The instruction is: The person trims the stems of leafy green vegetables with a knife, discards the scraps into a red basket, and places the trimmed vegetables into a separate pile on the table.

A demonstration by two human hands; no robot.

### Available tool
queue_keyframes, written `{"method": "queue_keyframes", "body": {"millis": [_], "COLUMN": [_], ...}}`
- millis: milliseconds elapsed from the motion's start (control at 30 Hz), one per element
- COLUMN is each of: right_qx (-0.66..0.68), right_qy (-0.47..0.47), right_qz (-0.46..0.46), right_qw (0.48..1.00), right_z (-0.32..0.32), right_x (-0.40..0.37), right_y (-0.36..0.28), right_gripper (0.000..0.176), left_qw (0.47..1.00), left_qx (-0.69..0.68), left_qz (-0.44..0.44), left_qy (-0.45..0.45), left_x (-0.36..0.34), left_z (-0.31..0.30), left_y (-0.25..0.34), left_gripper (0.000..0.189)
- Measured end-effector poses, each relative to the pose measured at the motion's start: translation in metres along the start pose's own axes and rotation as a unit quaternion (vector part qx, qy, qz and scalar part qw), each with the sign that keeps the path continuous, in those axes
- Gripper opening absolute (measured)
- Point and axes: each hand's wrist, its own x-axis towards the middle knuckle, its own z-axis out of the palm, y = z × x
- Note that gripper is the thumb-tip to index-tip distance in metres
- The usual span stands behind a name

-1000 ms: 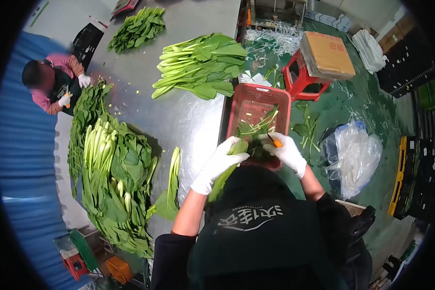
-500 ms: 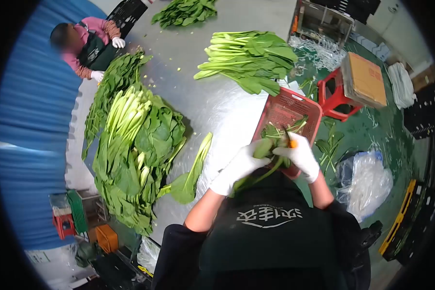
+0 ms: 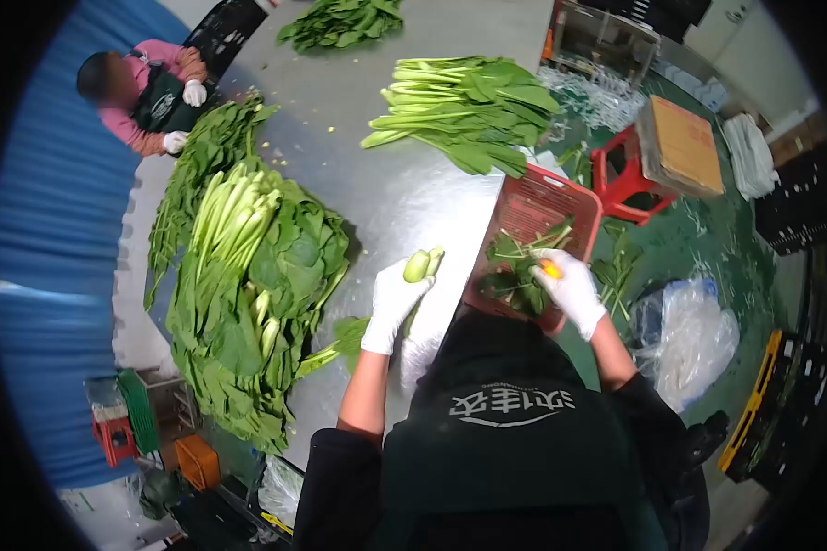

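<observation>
My left hand point(image 3: 397, 298), in a white glove, is closed around leafy green stalks point(image 3: 423, 264) above the metal table, their pale thick ends poking out past the fingers. Beneath and beside that hand lies a loose leafy green point(image 3: 349, 335), partly covered. My right hand point(image 3: 572, 292), also gloved, is closed on an orange-handled knife point(image 3: 549, 268) over a red plastic crate point(image 3: 590, 204); its blade is not clearly visible. Leaf and stem trimmings point(image 3: 524, 285) lie in the crate under this hand. A big heap of leafy greens point(image 3: 276, 239) rests left of my left hand.
A flat bundle of greens point(image 3: 469, 106) lies on the metal table point(image 3: 326, 151), with another at the far edge. Across the table is a person in pink sleeves point(image 3: 147, 133). A red stool point(image 3: 623, 179) bearing a cardboard box point(image 3: 685, 147) and a plastic bag point(image 3: 694, 340) stand right.
My left hand has moved left from the crate to over the table with stalks in its grip. The right hand stays over the crate. The other person's hands have shifted slightly.
</observation>
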Motion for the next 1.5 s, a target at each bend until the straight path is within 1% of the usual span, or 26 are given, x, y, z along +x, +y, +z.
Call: {"method": "queue_keyframes", "body": {"millis": [33,100,367,433,500,567,600,667,700,767,800,833,900,933,967,1000,1033,1100,1167,1200,1233,1300,1367,1433,1467,1500], "right_qx": [-0.018,0.012,-0.048,0.008,-0.073,-0.126,0.042,0.329,0.329,0.399,0.424,0.427,0.418,0.42,0.422,0.376,0.326,0.308,0.309,0.256,0.202,0.182,-0.056,-0.12,-0.129,-0.063], "right_qy": [-0.019,-0.02,0.014,0.042,-0.03,-0.027,-0.026,-0.068,-0.064,-0.125,-0.182,-0.181,-0.162,-0.117,-0.118,-0.07,-0.021,0.012,0.013,0.049,0.085,0.131,0.256,0.291,0.271,0.248], "right_qz": [-0.029,-0.03,-0.073,-0.068,0.091,0.063,0.068,0.108,0.109,0.093,0.146,0.145,0.15,0.148,0.15,0.111,0.071,0.131,0.192,0.188,0.182,0.204,0.153,0.149,0.175,0.216], "right_qw": [0.999,0.999,0.996,0.997,0.993,0.99,0.996,0.935,0.936,0.903,0.875,0.874,0.881,0.888,0.886,0.917,0.942,0.942,0.931,0.947,0.958,0.953,0.953,0.937,0.938,0.942], "right_z": [0.001,0.007,0.001,0.006,-0.001,-0.006,-0.015,-0.028,-0.029,-0.031,-0.042,-0.041,-0.035,-0.024,-0.016,-0.011,-0.008,-0.014,-0.033,-0.044,-0.054,-0.073,-0.079,-0.073,-0.07,-0.064], "right_x": [-0.001,-0.002,-0.01,-0.02,-0.027,-0.03,-0.029,-0.024,-0.015,0.002,0.009,0.014,0.02,0.019,0.02,0.021,0.022,0.023,0.021,0.019,0.016,0.011,-0.001,-0.016,-0.022,-0.028], "right_y": [-0.02,-0.041,-0.035,-0.021,0.0,0.019,0.009,-0.016,-0.025,-0.043,-0.055,-0.055,-0.053,-0.048,-0.042,-0.038,-0.035,-0.036,-0.035,-0.029,-0.018,0.016,0.044,0.092,0.101,0.105], "right_gripper": [0.029,0.028,0.031,0.024,0.027,0.027,0.027,0.031,0.031,0.031,0.027,0.027,0.022,0.02,0.02,0.021,0.022,0.027,0.028,0.028,0.028,0.033,0.045,0.058,0.057,0.053], "left_qw": [1.0,0.98,0.963,0.956,0.948,0.919,0.919,0.867,0.866,0.828,0.791,0.793,0.817,0.853,0.853,0.917,0.932,0.954,0.896,0.883,0.867,0.817,0.799,0.79,0.766,0.74], "left_qx": [-0.003,-0.166,-0.133,-0.143,-0.154,-0.237,-0.237,-0.319,-0.317,-0.378,-0.446,-0.443,-0.418,-0.377,-0.376,-0.263,-0.217,-0.123,-0.373,-0.433,-0.483,-0.564,-0.593,-0.602,-0.627,-0.651], "left_qz": [0.004,-0.004,0.04,0.029,0.022,-0.041,-0.042,-0.105,-0.103,-0.126,-0.104,-0.105,-0.105,-0.077,-0.079,-0.003,0.016,0.051,-0.078,-0.09,-0.05,-0.118,-0.104,-0.108,-0.129,-0.151], "left_qy": [-0.011,-0.113,-0.231,-0.256,-0.278,-0.312,-0.312,-0.368,-0.373,-0.395,-0.405,-0.405,-0.383,-0.353,-0.352,-0.3,-0.29,-0.268,-0.226,-0.156,-0.113,0.015,0.018,0.048,0.062,0.074], "left_x": [-0.004,-0.01,-0.01,-0.009,-0.01,-0.012,-0.01,-0.004,-0.003,-0.004,-0.002,-0.002,0.0,-0.002,0.002,0.007,0.014,0.025,0.031,0.039,0.053,0.082,0.109,0.147,0.162,0.176], "left_z": [0.002,0.002,0.016,0.021,0.021,0.018,0.022,0.032,0.035,0.043,0.051,0.052,0.051,0.053,0.054,0.056,0.054,0.046,0.03,0.018,0.009,-0.013,-0.032,-0.038,-0.038,-0.036], "left_y": [0.02,0.059,0.095,0.089,0.09,0.098,0.097,0.093,0.096,0.104,0.104,0.104,0.103,0.099,0.09,0.081,0.073,0.08,0.097,0.099,0.092,0.078,0.062,0.039,0.034,0.028], "left_gripper": [0.026,0.024,0.026,0.026,0.026,0.031,0.031,0.036,0.036,0.045,0.05,0.05,0.054,0.048,0.048,0.045,0.041,0.034,0.033,0.03,0.031,0.033,0.033,0.033,0.033,0.032]}}
